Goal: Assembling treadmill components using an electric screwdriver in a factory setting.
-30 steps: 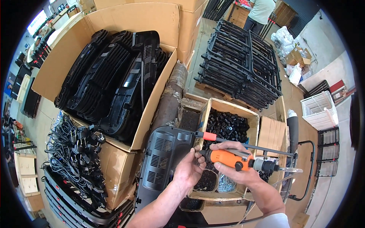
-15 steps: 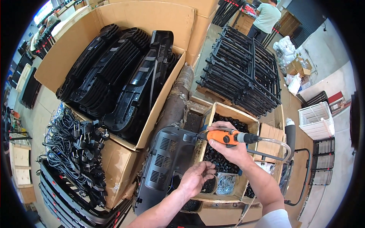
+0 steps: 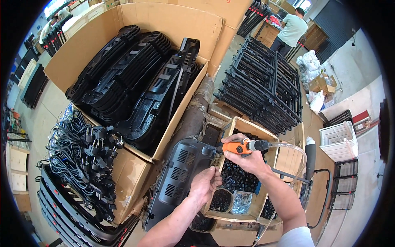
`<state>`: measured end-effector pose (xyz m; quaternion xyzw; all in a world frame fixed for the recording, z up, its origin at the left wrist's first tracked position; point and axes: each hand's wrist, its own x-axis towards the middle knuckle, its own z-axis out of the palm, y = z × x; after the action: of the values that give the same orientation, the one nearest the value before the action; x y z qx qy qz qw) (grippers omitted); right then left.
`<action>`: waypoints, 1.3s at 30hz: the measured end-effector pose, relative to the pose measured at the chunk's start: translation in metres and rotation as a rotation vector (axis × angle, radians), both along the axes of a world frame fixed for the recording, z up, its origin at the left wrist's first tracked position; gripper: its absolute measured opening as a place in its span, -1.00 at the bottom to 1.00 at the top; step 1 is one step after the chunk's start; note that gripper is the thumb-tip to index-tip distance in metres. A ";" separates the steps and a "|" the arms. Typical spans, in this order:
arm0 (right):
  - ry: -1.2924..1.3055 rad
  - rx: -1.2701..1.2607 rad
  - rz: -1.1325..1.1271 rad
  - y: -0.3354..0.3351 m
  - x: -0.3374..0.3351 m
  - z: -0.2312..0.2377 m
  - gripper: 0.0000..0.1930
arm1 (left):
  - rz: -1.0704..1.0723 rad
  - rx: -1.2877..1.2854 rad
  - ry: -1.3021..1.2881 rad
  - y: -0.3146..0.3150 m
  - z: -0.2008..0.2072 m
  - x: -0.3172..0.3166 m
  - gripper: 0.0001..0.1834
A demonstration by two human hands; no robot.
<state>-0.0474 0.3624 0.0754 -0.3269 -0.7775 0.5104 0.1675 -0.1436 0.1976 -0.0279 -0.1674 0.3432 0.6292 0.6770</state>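
My right hand (image 3: 252, 161) grips an orange air screwdriver (image 3: 235, 148), its nose pointing left at the upper right end of a black slotted plastic cover (image 3: 177, 178). A clear hose (image 3: 297, 149) runs from the tool's back end and curves downward. My left hand (image 3: 202, 185) hovers by the cover's right edge, fingers curled and pinched together; whatever they hold is too small or hidden to name. Just right of it stands a wooden box (image 3: 268, 131) of small black parts (image 3: 240, 180), with dark screws (image 3: 221, 200) and silver screws (image 3: 242, 202) in its near compartments.
A large carton (image 3: 173, 11) of stacked black covers stands at the back left. Coiled power cords (image 3: 88, 158) and stacked curved black panels (image 3: 78, 218) lie nearer. Black metal frames (image 3: 263, 84) are piled behind the box. A person (image 3: 293, 31) stands at the far right.
My left hand has moved left and up from over the screw compartments to the cover's edge. The screwdriver stays at the cover's end, and the view has shifted slightly.
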 end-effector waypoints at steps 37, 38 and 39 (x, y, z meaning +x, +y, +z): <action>0.190 -0.122 0.021 -0.005 -0.041 0.027 -0.45 | 0.242 0.067 -0.150 0.030 0.026 -0.028 -0.72; 0.192 -0.123 0.025 -0.003 -0.045 0.023 -0.45 | 0.191 0.075 -0.090 0.022 0.025 -0.024 -0.73; 0.189 -0.095 0.029 -0.002 -0.050 0.019 -0.47 | 0.139 0.083 -0.030 0.015 0.024 -0.019 -0.74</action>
<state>-0.0970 0.3607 0.0944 -0.2735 -0.7378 0.5777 0.2169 -0.1631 0.2128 -0.0043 -0.1722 0.2941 0.6857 0.6432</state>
